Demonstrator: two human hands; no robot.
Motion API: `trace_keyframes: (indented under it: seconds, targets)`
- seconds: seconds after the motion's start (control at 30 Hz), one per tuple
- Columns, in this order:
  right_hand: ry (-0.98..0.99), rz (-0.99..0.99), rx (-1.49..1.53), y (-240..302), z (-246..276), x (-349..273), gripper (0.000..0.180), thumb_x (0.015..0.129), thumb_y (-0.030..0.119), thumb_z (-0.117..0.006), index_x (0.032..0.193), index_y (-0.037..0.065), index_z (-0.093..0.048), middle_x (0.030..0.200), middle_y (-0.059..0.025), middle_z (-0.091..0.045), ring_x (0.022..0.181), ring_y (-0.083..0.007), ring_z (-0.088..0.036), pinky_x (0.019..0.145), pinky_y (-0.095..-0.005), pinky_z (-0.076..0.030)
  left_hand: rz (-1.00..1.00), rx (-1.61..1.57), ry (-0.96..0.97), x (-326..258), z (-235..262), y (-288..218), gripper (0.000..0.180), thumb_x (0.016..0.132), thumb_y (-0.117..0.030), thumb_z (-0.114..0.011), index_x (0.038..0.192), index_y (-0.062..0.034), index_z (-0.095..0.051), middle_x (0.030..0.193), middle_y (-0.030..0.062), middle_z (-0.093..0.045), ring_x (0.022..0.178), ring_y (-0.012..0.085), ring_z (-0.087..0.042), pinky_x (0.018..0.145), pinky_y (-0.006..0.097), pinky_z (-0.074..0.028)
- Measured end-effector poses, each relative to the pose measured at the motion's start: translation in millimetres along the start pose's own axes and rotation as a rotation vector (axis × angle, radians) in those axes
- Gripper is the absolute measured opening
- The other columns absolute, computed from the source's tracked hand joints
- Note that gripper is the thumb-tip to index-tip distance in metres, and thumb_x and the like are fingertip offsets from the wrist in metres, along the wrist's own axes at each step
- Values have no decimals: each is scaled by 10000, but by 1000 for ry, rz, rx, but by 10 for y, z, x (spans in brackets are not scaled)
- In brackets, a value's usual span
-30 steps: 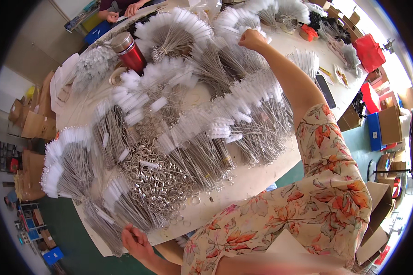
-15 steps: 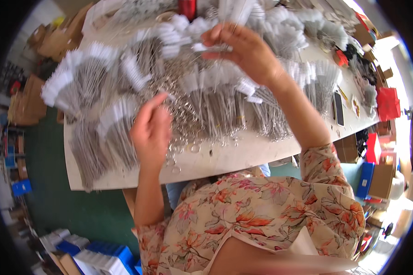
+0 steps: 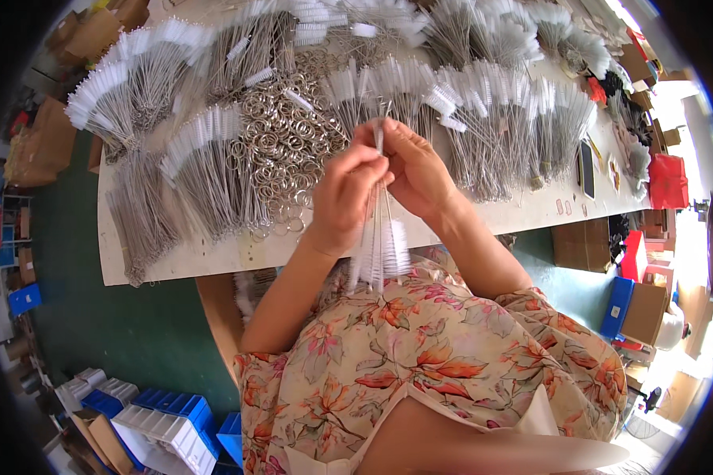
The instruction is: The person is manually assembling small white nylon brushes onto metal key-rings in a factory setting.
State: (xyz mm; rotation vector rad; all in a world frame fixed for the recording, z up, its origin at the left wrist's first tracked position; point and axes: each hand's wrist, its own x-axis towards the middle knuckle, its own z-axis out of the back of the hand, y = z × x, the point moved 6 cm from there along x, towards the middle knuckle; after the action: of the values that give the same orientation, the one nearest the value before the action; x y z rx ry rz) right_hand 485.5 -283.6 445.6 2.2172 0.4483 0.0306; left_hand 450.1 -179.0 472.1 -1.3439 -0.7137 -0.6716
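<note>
At 9 o'clock on the bench [image 3: 214, 257] lie fanned bundles of thin wire brushes [image 3: 146, 103] with white bristle tips, their wire stems pointing toward the near edge. Just right of them, toward 11 o'clock, sits a loose heap of metal key rings [image 3: 281, 146], spilling close to the bench's front edge.

In the middle of the view the two hands meet over the near edge of the bench. The left hand [image 3: 342, 196] comes up from 6 o'clock with its fingers curled, the grip closed around a small bunch of wire brushes [image 3: 380, 245]. The bunch hangs with its wire stems up between the fingers and its white bristle ends down at about 6 o'clock, just above the flowered blouse [image 3: 420, 364]. The right hand [image 3: 416, 170] touches the left at the top of the bunch; its thumb and fingers pinch the upper wire ends, so this grip is closed on the same bunch. One stem sticks up above both hands toward 12 o'clock.

Further right, from 1 to 2 o'clock, more rows of white-tipped brushes [image 3: 499, 111] cover the bench. Near 3 o'clock a dark phone [image 3: 586, 168] lies flat beside them, and beyond it sits a red bag [image 3: 668, 180]. At 7 o'clock, on the green floor [image 3: 111, 332], stand blue and white bins [image 3: 162, 419].
</note>
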Motion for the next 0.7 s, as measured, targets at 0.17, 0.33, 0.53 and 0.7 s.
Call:
trace_keyframes:
  seconds: [0.17,0.33,0.53,0.7]
  targets:
    - [118,-87,-32,323,100,-241,156,927,183,-474,973,51,-542,716,38,-519,540,-48,-350,505,-195,-293,-1,297,115,-374,3,-112,317,735,-30,-684,1042,-70,-615,961,76,-552,707,156,-509,566,258,-409]
    - [417,-96,-2439,498,360,-633,75,796,112,-561,793,71,-624,736,-31,-614,731,-153,-621,590,-287,-464,561,14,382,-892,115,55,233,814,-55,-621,1045,-42,-593,793,54,-593,574,100,-488,508,230,-409]
    - [373,-69,-1870,-151,410,-728,81,794,105,-574,779,32,-606,726,-81,-623,703,-177,-617,597,-297,-461,682,-54,395,-1052,38,83,209,812,-74,-630,1011,-24,-588,789,79,-605,641,120,-565,557,247,-454]
    - [336,-537,-945,-280,228,-755,128,861,120,-538,896,42,-633,723,-47,-620,643,-123,-572,575,-247,-440,158,104,369,-773,137,-210,148,738,-39,-657,876,-59,-608,866,73,-607,670,198,-577,572,287,-460]
